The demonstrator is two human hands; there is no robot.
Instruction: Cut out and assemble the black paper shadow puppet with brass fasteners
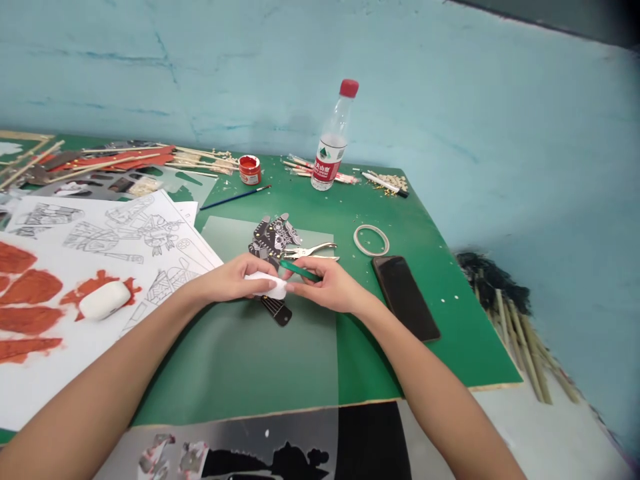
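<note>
A small white wad, perhaps tissue, is held in my left hand, its fingers closed round it. My right hand grips a slim green tool and touches the right end of the wad with its fingertips. Just beyond my hands lies a black and grey patterned cut-out figure; a dark striped strip shows below them. Beside the figure rests a silver plier-like punch. A translucent sheet lies beneath these things on the green tabletop.
A phone and a tape ring lie to the right. Further back stand a red-capped bottle and a red paint jar, near a blue brush. Drawings and a white case are at left.
</note>
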